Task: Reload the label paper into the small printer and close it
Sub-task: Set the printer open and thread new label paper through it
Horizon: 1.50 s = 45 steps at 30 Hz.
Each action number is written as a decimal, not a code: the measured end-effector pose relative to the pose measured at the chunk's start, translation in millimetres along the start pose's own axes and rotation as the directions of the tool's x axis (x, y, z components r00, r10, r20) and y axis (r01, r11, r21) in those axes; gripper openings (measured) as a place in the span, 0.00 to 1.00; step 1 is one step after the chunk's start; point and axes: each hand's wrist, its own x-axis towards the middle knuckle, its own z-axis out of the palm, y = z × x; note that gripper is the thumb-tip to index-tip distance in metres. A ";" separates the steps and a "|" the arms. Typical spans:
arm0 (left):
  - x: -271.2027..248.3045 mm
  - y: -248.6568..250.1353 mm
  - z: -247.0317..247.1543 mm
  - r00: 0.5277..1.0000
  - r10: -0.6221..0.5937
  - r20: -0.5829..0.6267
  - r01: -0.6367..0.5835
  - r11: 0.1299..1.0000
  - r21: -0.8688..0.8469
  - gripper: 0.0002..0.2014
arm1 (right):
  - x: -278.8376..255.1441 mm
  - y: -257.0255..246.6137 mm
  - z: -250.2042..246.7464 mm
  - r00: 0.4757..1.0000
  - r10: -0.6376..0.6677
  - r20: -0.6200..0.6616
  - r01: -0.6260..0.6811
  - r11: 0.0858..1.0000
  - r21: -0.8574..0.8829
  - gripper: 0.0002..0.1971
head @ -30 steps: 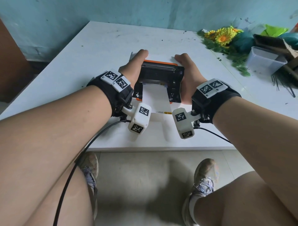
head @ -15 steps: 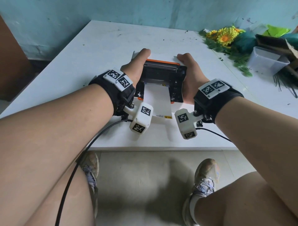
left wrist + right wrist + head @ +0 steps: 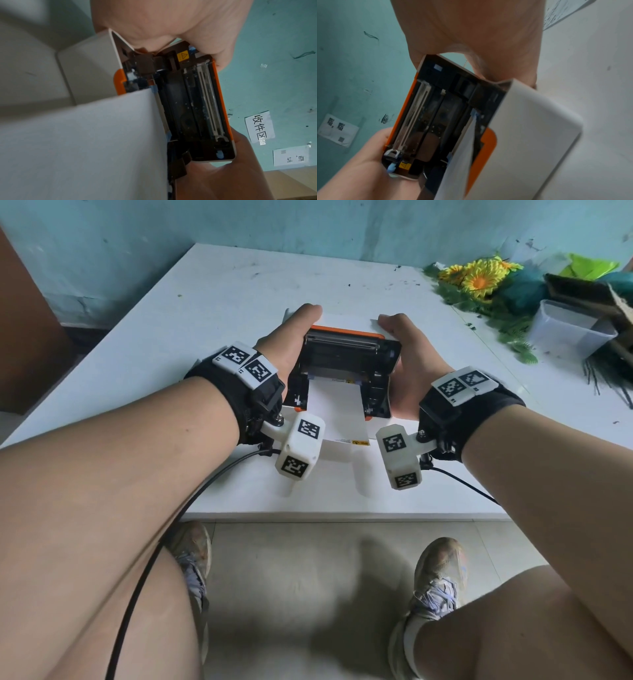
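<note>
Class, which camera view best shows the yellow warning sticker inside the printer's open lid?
The left wrist view: the yellow warning sticker sits large and unobstructed beside the left hand. The right wrist view shows it smaller, at the lid's lower corner. The head view does not clearly show it.

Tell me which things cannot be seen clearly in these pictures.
- Paper roll inside the printer: hidden in all views by the raised lid and the paper strip.
- Left hand and right hand fingers: head view, hidden behind the lid.
- Print on the wall labels: left wrist view, too small and blurred.
- Yellow mark on the strip's end: head view, too small.
</note>
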 end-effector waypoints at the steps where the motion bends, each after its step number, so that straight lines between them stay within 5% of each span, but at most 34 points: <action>1: 1.4 0.1 -0.3 1.000 -0.001 0.005 0.001 1.000 -0.002 0.54 | -0.6 -0.2 0.9 1.000 0.000 0.000 0.000 1.000 -0.005 0.42; 5: -19.6 13.4 -0.7 0.998 -0.019 0.066 0.018 0.999 0.027 0.46 | -1.2 -0.9 2.6 1.000 -0.012 -0.021 0.012 1.000 -0.014 0.34; 9: -35.6 27.4 -3.7 0.994 -0.047 0.097 0.044 0.998 0.039 0.15 | -3.5 -4.5 5.0 0.999 -0.007 -0.044 0.005 0.999 -0.036 0.28; 12: -40.3 30.9 -3.8 0.995 -0.046 0.089 0.045 0.999 0.010 0.11 | -7.1 -10.2 9.0 0.997 0.012 -0.070 -0.017 0.997 -0.074 0.27; 18: -37.4 23.3 -1.6 0.999 0.000 0.050 0.001 1.000 -0.023 0.11 | -6.4 -9.2 16.0 0.990 -0.025 -0.141 0.012 0.996 -0.089 0.26; 22: -32.3 12.7 5.6 0.999 0.034 -0.041 -0.031 0.997 0.074 0.37 | -4.3 -1.2 20.2 0.980 -0.088 -0.181 0.081 0.996 -0.043 0.20; 29: -10.7 3.3 2.9 0.994 0.082 -0.070 -0.075 0.993 0.094 0.41 | -6.8 1.8 22.0 0.984 -0.084 -0.160 0.081 0.996 -0.025 0.20; 38: -28.7 9.6 3.7 1.000 0.028 -0.012 -0.027 0.998 0.058 0.38 | -6.5 1.9 15.7 0.993 -0.055 -0.104 0.053 0.998 -0.025 0.22; 42: -30.2 11.7 3.0 0.999 0.017 0.037 -0.018 1.000 0.025 0.21 | -6.8 2.6 15.2 0.993 -0.077 -0.085 0.076 0.997 -0.010 0.21; 45: -29.2 12.9 0.8 0.996 0.003 0.085 -0.005 1.000 0.021 0.19 | -9.4 3.1 14.0 0.997 -0.067 -0.049 0.067 0.998 0.009 0.22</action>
